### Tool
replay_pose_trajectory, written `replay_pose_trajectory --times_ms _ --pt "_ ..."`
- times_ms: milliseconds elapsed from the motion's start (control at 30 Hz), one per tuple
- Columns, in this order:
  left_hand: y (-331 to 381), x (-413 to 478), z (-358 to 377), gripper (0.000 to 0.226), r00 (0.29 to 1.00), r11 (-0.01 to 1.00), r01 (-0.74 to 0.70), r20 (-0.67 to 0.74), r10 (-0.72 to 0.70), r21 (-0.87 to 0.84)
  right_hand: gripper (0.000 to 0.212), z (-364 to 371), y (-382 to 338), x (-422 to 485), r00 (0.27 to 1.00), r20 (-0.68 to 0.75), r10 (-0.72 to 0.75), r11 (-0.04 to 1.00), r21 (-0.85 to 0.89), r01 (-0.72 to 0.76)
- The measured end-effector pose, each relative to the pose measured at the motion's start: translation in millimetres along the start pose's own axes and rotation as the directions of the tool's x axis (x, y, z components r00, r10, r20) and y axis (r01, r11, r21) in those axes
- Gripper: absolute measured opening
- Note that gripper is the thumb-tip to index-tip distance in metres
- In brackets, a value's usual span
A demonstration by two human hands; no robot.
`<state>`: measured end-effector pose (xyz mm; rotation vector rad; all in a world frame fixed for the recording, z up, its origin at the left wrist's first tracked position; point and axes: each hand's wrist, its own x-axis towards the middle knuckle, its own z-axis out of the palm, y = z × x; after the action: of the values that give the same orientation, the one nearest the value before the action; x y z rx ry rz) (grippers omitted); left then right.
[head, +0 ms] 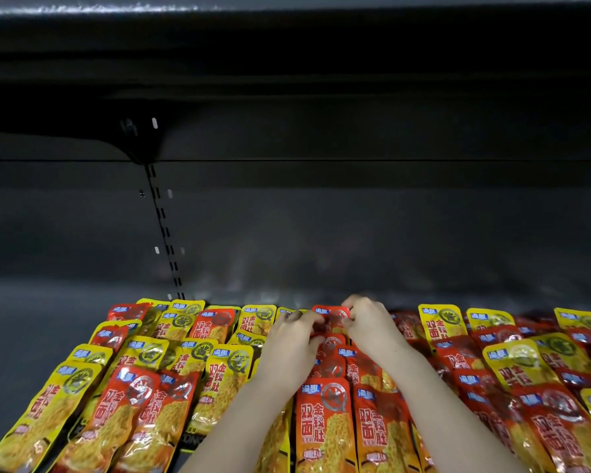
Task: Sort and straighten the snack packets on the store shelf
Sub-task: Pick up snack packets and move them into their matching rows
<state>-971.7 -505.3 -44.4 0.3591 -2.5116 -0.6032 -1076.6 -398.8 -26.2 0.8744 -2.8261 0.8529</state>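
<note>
Dark metal shelf (pixel 31 336), bare behind: left hand (pixel 292 339) and right hand (pixel 372 324) pinch glossy red crinkled-foil snack packet (pixel 331 317) among yellow packets (pixel 215 380).

Both forearms run off the bottom edge, the left hand (pixel 292 339) and right hand (pixel 369 322) cover much of the red packet (pixel 331 317) at centre, lower-corner packets are cropped, and the right hand's fingertips are motion-blurred.

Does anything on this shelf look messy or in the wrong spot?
Yes. On the left, red packets lie tilted among the yellow packets, and a yellow one sits among the reds on the right. Colours are mixed, rows overlap unevenly.
</note>
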Motion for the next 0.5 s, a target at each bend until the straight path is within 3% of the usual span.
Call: replay_pose_trajectory --times_ms 333,500 --pt "-1.1 1.7 1.5 0.023 0.999 1.0 -0.012 0.037 0.012 0.011 0.026 0.8 2.9 -3.0 0.995 0.015 -0.099 0.985 -0.138 0.1" --pt "-1.8 0.9 2.2 0.022 0.999 1.0 -0.006 0.032 0.006 -0.009 0.021 4.8 -1.0 -3.0 0.996 -0.027 -0.088 0.99 -0.114 0.084"
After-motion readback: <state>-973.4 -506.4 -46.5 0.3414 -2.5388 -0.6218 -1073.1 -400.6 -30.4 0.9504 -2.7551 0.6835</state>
